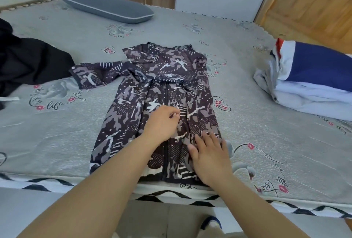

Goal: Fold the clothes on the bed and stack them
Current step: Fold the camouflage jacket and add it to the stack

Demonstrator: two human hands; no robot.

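A dark camouflage-print zip jacket (133, 100) lies spread on the grey bed (57, 136), hem at the near edge, hood at the far end. Its left sleeve stretches out to the left; the right sleeve is folded in over the front. My left hand (162, 121) rests on the jacket's middle beside the zip, fingers curled and pinching the fabric. My right hand (207, 154) lies flat with straight fingers on the jacket's lower right part, pressing it down.
A black garment (28, 62) is heaped at the left of the bed. A white, blue and red garment pile (308, 77) sits at the right. A grey pillow (106, 6) lies at the far side. Wooden door at far right.
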